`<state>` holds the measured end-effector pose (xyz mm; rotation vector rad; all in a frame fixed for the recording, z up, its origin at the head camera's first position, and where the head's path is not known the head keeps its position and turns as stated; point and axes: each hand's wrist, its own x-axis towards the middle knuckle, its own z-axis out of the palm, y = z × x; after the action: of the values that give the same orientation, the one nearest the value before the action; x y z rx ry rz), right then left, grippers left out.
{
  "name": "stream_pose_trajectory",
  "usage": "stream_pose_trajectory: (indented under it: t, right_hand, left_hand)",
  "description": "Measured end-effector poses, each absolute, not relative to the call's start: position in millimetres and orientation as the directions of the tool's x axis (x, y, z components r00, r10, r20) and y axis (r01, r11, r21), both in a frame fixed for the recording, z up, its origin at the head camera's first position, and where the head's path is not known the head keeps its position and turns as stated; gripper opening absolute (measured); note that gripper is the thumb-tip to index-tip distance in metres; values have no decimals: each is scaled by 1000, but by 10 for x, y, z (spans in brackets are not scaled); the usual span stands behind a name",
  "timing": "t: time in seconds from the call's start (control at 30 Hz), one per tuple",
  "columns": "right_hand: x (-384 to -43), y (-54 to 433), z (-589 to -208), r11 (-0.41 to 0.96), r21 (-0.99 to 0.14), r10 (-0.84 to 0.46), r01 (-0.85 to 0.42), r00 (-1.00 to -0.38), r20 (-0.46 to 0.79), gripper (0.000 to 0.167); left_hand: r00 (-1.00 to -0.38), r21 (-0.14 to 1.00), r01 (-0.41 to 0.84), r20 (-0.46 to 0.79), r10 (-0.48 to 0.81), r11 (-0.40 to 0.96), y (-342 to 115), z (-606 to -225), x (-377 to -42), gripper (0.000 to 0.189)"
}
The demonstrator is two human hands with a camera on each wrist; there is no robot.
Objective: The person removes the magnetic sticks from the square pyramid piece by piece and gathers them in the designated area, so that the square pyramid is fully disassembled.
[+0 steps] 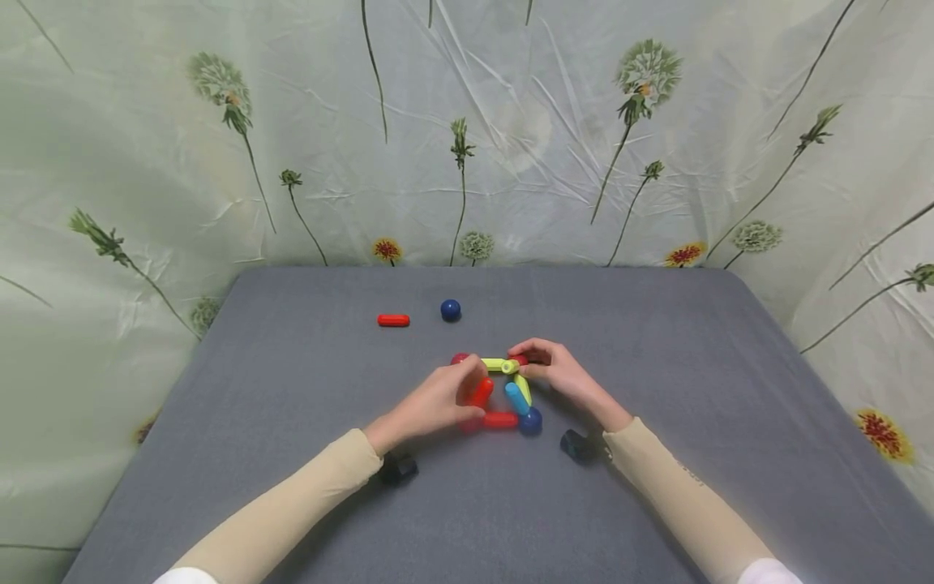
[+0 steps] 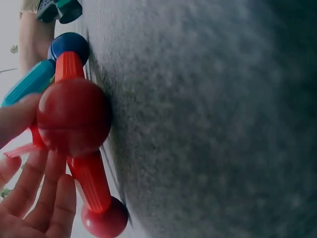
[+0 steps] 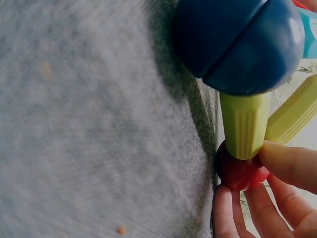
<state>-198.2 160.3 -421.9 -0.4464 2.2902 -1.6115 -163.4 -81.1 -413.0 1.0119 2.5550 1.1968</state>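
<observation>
A square frame of toy balls and rods lies on the table. My left hand (image 1: 438, 397) is at its near left corner, thumb and fingers around a red ball (image 2: 74, 116). A red rod (image 1: 480, 392) rises from that ball between thumb and fingertips. My right hand (image 1: 558, 373) pinches the red ball (image 3: 240, 171) at the far right corner; its thumb touches a yellow rod (image 3: 245, 124). Another yellow rod (image 1: 510, 367) stands up there. A light blue rod (image 1: 518, 397) tilts up from the blue ball (image 1: 530, 421) at the near right corner.
A loose red rod (image 1: 393, 320) and a loose blue ball (image 1: 450, 310) lie toward the back of the grey table (image 1: 306, 324). A flowered cloth (image 1: 525, 146) hangs behind it. Dark wrist cameras sit under both forearms, close to the tabletop.
</observation>
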Motion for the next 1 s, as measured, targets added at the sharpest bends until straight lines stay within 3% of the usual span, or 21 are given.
stream_pose_trajectory:
  t: [0.23,0.5,0.8,1.0]
  right_hand:
    - [-1985,1603,-4236,331,-941,-407,-72,-911,-74,28]
    - [-1991,1608,-4236,322,-944,-415,-68,-907,-76,29]
    - [-1967,1579,-4159,329,-943,-415,-54,-905,-93,30]
    - [-1849,1527,-3949,335,-940,-419,-62,-903,-90,29]
  left_hand:
    - [-746,722,538,168,644,435,-802,-4148,-1614,34]
    - [-761,735,534,202,616,418,-889,-4099,-1674,38]
    - [-895,644,437,240,376,628,-1532,-4109,-2159,20]
    - [-914,512,406,235,331,757,-1859,-4133,-2419,17]
